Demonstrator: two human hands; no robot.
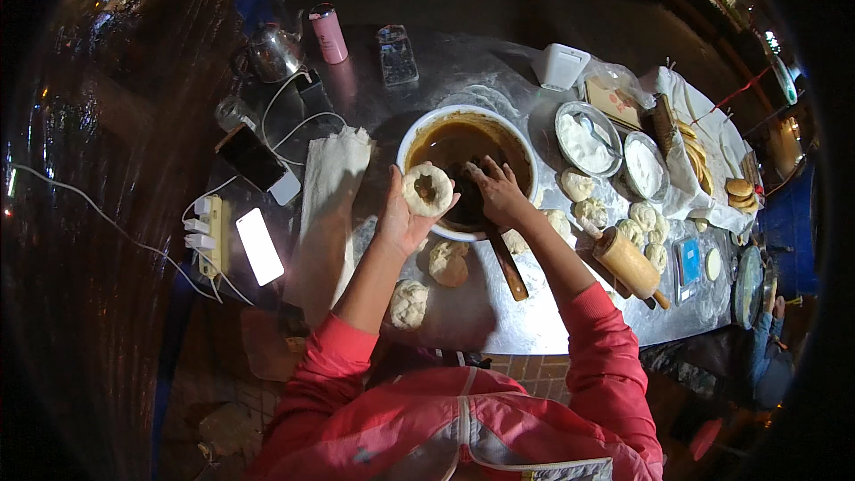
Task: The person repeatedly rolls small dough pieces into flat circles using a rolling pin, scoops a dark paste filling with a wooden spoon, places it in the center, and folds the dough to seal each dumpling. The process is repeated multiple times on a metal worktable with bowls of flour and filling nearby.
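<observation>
My left hand (402, 220) holds a cupped round of dough (427, 190) with some brown filling in its hollow, over the near left rim of a large white bowl (409, 140). Inside the bowl is a dark brown mixture (444, 143). My right hand (499, 192) reaches over the bowl's right part, fingers spread and coated at the tips, with nothing seen in its grasp. Below its palm a brown handle (506, 266) slants out over the near rim; what it belongs to is hidden. Dough pieces (448, 263) lie on the metal table (461, 321) near the bowl.
Right: a wooden rolling pin (626, 263), more dough balls (643, 216), two bowls of white powder (588, 140), a small scale (687, 262), a cloth-lined basket (718, 197). Left: a cloth (330, 180), a lit phone (260, 247), a power strip (215, 237) with cables. Another person's arm (761, 347) shows far right.
</observation>
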